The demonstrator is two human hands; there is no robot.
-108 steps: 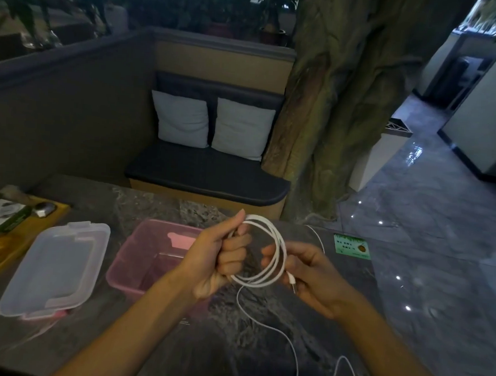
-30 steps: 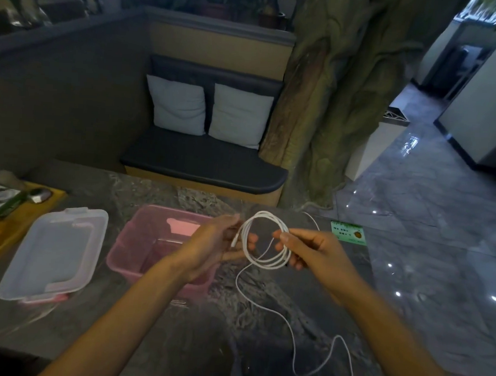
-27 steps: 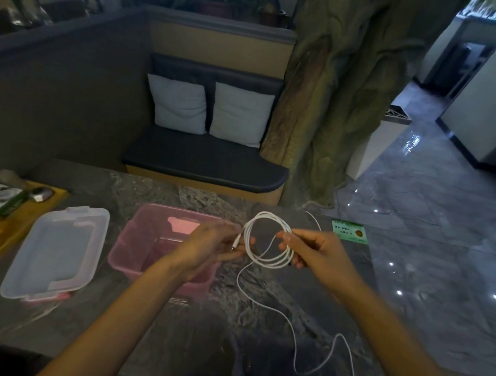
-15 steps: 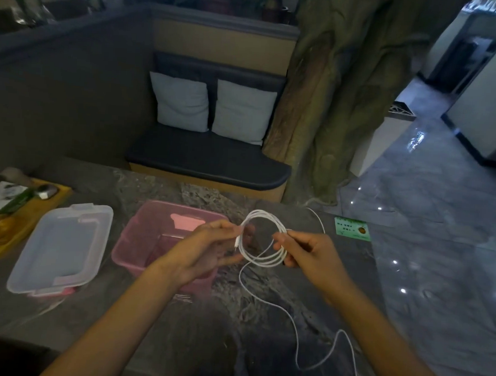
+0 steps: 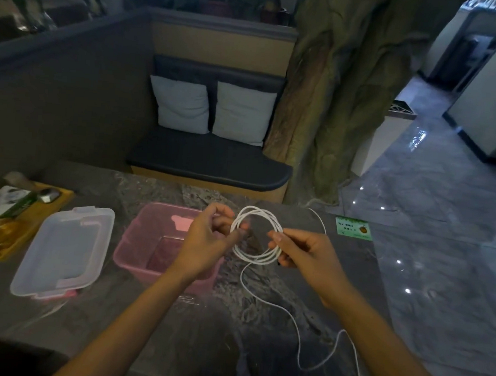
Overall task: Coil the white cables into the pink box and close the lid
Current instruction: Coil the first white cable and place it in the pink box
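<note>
Several loops of cable (image 5: 257,235) are being pinched between left hand (image 5: 208,240) and right hand (image 5: 303,253), a tail trailing below, while box (image 5: 138,256) beside the left hand and lid (image 5: 66,249) farther left are being left open.

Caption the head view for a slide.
Both hands wind a white cable into a coil beside the open pink box.

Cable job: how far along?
Done: the box sits open, lid off beside it. In hand: left hand and right hand hold a partly wound cable, its tail loose on the table. Left: finish coiling, box it, close the lid.
</note>
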